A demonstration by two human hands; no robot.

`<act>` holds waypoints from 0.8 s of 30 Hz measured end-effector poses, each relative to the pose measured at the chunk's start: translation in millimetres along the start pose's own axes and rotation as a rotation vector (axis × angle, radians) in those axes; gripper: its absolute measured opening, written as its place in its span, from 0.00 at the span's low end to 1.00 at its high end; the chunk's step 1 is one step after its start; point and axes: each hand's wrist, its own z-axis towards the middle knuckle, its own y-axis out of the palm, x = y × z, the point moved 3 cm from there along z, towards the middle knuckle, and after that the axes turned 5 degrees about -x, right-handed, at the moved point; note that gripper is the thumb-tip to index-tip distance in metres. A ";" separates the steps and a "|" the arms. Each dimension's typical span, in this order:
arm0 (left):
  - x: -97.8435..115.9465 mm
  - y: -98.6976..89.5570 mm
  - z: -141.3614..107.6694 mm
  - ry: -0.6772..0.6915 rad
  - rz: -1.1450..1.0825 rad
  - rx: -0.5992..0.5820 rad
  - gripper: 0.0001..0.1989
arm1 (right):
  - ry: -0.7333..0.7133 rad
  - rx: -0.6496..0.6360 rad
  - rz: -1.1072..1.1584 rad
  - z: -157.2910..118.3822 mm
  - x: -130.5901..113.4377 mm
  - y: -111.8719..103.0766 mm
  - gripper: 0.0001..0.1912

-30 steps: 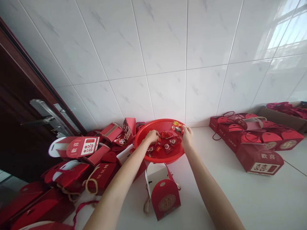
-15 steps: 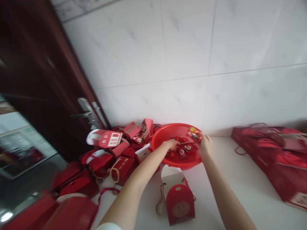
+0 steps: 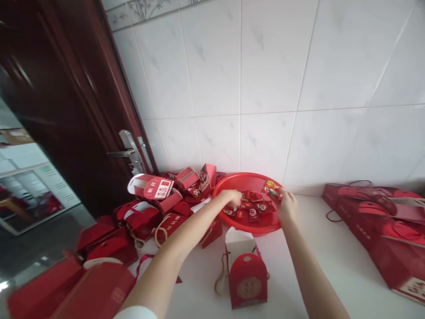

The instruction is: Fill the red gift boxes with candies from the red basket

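Observation:
A red plastic mesh basket [image 3: 244, 176] stands against the wall with several wrapped candies [image 3: 254, 212] in it. My left hand [image 3: 232, 198] is over the left part of the basket, its fingers curled down at the candies; what they hold, if anything, is hidden. At the basket's right rim my right hand [image 3: 287, 204] is closed on a red and yellow candy packet [image 3: 272, 189]. In front of the basket, between my forearms, a red gift box [image 3: 248, 283] stands upright with its lid flaps open and a cord handle at its side.
Many red gift boxes [image 3: 109, 243] are heaped to the left, some with rope handles. A large red bag [image 3: 361, 221] with red boxes on top lies at the right. Behind are a tiled wall [image 3: 265, 79] and a dark door with a metal handle [image 3: 128, 148].
My left hand has moved slightly up and left from the middle of the candies. My right hand still grips the packet at the rim. The camera view has shifted somewhat.

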 end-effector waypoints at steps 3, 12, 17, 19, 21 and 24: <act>-11.6 -0.3 -2.6 -0.042 0.058 -0.060 0.13 | 0.007 -0.017 -0.026 0.8 1.7 1.9 0.10; -6.6 13.7 4.7 -0.096 0.096 -0.172 0.20 | 0.001 -0.069 -0.034 2.9 3.4 1.1 0.11; -3.5 19.9 13.2 -0.064 0.038 -0.113 0.20 | -0.021 -0.043 -0.032 3.1 3.3 2.5 0.11; -4.4 20.1 14.7 -0.026 -0.010 -0.078 0.17 | -0.020 -0.044 -0.024 0.8 1.4 4.1 0.11; -5.9 18.5 15.1 0.017 -0.069 -0.040 0.15 | -0.010 -0.057 -0.016 -2.0 -1.0 6.0 0.11; -9.5 13.6 13.5 0.079 -0.170 0.003 0.15 | -0.005 -0.057 -0.015 -4.9 -4.6 7.4 0.10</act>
